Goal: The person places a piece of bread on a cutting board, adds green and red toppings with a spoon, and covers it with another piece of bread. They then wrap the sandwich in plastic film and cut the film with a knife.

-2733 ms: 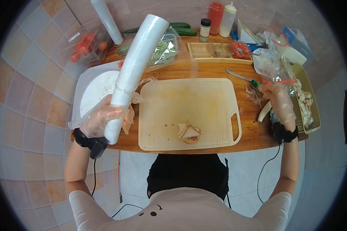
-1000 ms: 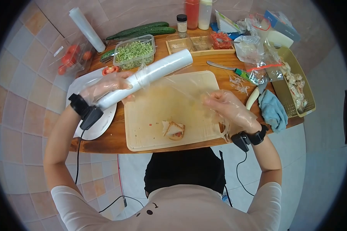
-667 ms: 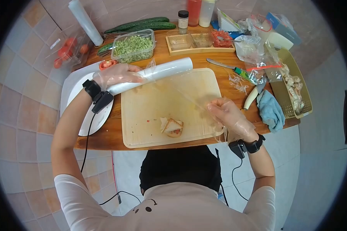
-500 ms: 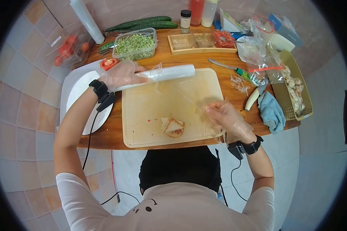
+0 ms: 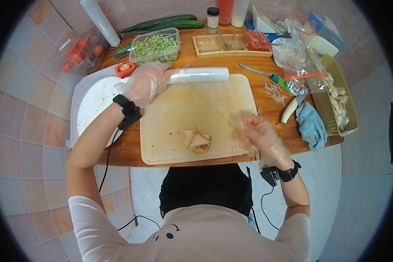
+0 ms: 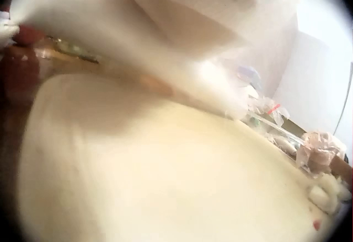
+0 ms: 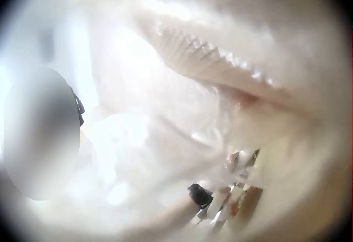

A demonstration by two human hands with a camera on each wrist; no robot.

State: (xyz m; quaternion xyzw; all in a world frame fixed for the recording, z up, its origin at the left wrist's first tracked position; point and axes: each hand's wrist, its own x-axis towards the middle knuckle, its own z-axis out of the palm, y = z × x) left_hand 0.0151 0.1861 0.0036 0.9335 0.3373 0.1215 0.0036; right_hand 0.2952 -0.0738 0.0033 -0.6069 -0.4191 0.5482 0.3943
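My gloved left hand (image 5: 146, 83) grips a roll of cling film (image 5: 205, 75), which lies sideways over the back of the cream cutting board (image 5: 166, 118). A thin clear sheet of film (image 5: 218, 107) stretches from the roll towards the front right. Its loose end is pinched by my gloved right hand (image 5: 264, 137), near the board's right edge. On the board, towards the front, a small stacked sandwich (image 5: 199, 142) sits between the hands with a few crumbs. The left wrist view shows the board (image 6: 165, 170) under a blurred pale shape; in the right wrist view, crinkled glove plastic hides most.
A white plate (image 5: 96, 105) and a cut tomato (image 5: 125, 70) lie left. Chopped greens fill a tub (image 5: 155, 46) behind. A wooden condiment tray (image 5: 231, 54) stands at the back. On the right are knives (image 5: 290, 109), a blue cloth (image 5: 311, 126) and a basket (image 5: 351, 118).
The roll has tipped from upright to level over the board. My right hand has come in from the right side and drawn film out; the left hand has turned and moved towards the back.
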